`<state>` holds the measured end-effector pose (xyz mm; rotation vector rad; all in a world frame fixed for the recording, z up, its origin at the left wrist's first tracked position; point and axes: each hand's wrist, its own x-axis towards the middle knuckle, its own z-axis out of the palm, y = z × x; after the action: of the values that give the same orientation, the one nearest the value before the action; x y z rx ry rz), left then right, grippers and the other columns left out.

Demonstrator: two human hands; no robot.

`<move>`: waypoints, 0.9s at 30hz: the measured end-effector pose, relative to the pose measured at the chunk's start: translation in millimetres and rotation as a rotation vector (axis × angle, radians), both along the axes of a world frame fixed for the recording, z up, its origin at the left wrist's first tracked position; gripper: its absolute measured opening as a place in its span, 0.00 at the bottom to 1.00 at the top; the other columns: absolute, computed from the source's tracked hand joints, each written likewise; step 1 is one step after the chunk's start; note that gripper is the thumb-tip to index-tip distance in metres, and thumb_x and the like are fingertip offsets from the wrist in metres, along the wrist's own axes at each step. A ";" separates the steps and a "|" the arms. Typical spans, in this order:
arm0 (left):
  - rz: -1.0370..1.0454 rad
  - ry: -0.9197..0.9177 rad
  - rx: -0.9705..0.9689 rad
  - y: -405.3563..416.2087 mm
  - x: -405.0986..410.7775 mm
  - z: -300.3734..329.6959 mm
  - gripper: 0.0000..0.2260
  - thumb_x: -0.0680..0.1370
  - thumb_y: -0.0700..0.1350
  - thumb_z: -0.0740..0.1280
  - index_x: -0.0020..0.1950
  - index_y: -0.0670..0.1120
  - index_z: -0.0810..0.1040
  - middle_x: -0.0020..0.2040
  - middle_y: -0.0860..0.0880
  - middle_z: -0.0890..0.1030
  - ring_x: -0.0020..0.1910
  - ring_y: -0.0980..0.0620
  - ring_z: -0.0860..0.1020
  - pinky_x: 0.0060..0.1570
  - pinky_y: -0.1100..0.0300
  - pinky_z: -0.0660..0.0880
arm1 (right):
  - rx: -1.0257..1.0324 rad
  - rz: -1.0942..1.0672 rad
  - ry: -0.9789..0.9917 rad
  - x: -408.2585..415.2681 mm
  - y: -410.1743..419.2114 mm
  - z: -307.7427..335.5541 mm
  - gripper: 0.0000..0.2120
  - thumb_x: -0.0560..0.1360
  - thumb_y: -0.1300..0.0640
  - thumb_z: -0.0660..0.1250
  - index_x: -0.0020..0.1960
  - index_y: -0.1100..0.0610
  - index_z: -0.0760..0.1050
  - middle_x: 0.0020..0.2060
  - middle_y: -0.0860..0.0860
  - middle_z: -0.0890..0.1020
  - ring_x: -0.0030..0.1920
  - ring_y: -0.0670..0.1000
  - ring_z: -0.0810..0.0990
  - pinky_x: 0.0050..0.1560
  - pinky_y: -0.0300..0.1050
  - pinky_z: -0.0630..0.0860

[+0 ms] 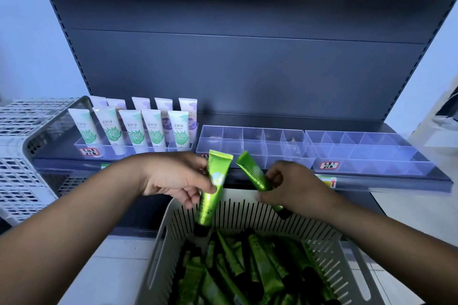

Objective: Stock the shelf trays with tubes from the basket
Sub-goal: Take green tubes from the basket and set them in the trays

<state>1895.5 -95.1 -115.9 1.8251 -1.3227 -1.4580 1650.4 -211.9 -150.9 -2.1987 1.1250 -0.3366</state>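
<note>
From the head view, the person's left hand [173,178] grips a green tube [212,190] around its middle, thumb in front and fingers curled behind, crimped end up and black cap down. The right hand [292,187] pinches a second green tube [257,179] near its lower half, tilted so that its crimped end leans toward the left. Both tubes hang above the far rim of the white basket [247,208], just in front of the shelf's front edge.

The basket below holds a loose heap of more green tubes [260,267], lying crosswise over one another. On the shelf, the left tray [99,150] near the left end already stands full of white tubes [133,129] in two rows. The middle tray [250,146] and the right tray [371,153], both clear and split into compartments, hold nothing visible.

The tubes look light and glossy, so likely a little slippery, with soft squeezable bodies and a stiff flat crimp at one end. A hold across the middle of the body, as both hands have now, seems best; squeezing hard could dent them. Standing cap-down in a compartment looks like the stable way to seat them.
</note>
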 end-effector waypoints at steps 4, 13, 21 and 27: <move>0.098 0.052 -0.139 -6.8 7.6 21.3 0.05 0.79 0.39 0.71 0.52 0.41 0.76 0.38 0.43 0.77 0.35 0.49 0.77 0.37 0.56 0.80 | 0.011 -0.002 -0.127 6.2 -3.6 5.2 0.19 0.70 0.44 0.81 0.46 0.55 0.77 0.35 0.45 0.79 0.32 0.43 0.76 0.35 0.40 0.71; 0.269 -0.273 -0.546 -36.7 40.9 74.6 0.08 0.75 0.49 0.74 0.47 0.44 0.82 0.39 0.37 0.84 0.34 0.47 0.82 0.45 0.51 0.77 | 0.149 0.014 -0.399 29.9 -11.5 18.8 0.24 0.83 0.41 0.62 0.45 0.63 0.71 0.28 0.52 0.67 0.27 0.51 0.66 0.26 0.39 0.64; 0.263 -0.510 -0.733 -78.0 68.3 72.4 0.02 0.75 0.43 0.73 0.47 0.48 0.82 0.33 0.50 0.80 0.28 0.56 0.74 0.32 0.63 0.70 | 0.108 -0.076 -0.529 74.5 -77.4 69.6 0.09 0.77 0.56 0.76 0.43 0.59 0.79 0.27 0.51 0.79 0.27 0.51 0.78 0.29 0.41 0.76; 0.146 -0.633 -0.707 -105.2 77.8 53.0 0.03 0.77 0.45 0.73 0.47 0.48 0.87 0.40 0.55 0.85 0.38 0.60 0.79 0.40 0.66 0.72 | 0.075 -0.024 -0.492 135.3 -130.7 76.9 0.10 0.81 0.55 0.71 0.46 0.62 0.80 0.35 0.62 0.82 0.35 0.58 0.80 0.39 0.48 0.81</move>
<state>1973.3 -200.3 -62.9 1.8555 -1.6533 -0.2323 1785.8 -342.6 -74.0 -1.8910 0.8720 -0.7822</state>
